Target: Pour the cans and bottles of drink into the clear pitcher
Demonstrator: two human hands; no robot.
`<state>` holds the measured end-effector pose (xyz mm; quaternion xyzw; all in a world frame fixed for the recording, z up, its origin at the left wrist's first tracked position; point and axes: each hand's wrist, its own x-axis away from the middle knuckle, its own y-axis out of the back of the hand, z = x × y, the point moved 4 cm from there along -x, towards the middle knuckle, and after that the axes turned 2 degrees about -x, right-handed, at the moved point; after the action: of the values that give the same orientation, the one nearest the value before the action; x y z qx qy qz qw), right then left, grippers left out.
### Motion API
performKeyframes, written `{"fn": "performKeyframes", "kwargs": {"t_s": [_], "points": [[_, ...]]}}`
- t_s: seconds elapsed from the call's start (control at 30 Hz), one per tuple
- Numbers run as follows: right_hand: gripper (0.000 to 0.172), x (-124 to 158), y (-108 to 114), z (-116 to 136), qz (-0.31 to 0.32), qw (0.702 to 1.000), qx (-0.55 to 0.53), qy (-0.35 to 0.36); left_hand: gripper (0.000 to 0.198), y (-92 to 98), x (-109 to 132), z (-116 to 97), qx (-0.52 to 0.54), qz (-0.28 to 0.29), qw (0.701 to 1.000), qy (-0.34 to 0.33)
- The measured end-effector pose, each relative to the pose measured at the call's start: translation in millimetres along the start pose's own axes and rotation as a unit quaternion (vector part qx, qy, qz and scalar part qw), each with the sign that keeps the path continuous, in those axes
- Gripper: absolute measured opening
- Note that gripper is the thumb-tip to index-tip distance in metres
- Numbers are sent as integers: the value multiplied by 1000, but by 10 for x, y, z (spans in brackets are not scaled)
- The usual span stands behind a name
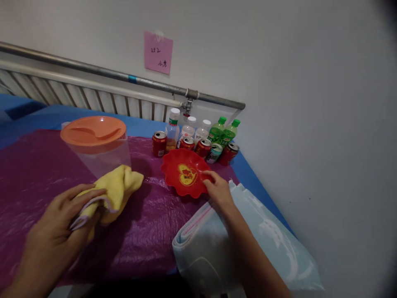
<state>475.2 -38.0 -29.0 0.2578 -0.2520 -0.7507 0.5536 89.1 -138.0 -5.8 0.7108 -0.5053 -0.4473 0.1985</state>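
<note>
A bunched yellow cloth [116, 190] with a pale purple edge is gripped in my left hand [66, 217], raised above the purple plastic sheet. My right hand [217, 186] pinches the right rim of a red plate [173, 169] with a scalloped edge and a yellow heart-shaped print. The plate is tilted so its inside faces me, in front of several cans. Just beyond the cloth stands a clear plastic pitcher [108, 159] with an orange lid [93, 130]. Below my right forearm lies a folded light blue cloth [201, 244], partly hidden by that arm.
Several drink cans [159, 145] and plastic bottles [173, 128] stand grouped at the back right. A purple plastic sheet [149, 236] covers much of the blue table [263, 194]. Behind run a radiator [102, 99] and a metal pipe [93, 68]; the wall [310, 124] is on the right.
</note>
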Motion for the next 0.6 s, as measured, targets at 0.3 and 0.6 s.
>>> {"fn": "performKeyframes", "kwargs": {"t_s": [0.3,0.6], "points": [[49,179,652,-485,-101,994,15,-50,37,-647,-683,-836,4,8,995,-104],[52,279,633,-594,-121,991,-5,-60,55,-1281,-1131,-1019,-86,158,969,-169]]}}
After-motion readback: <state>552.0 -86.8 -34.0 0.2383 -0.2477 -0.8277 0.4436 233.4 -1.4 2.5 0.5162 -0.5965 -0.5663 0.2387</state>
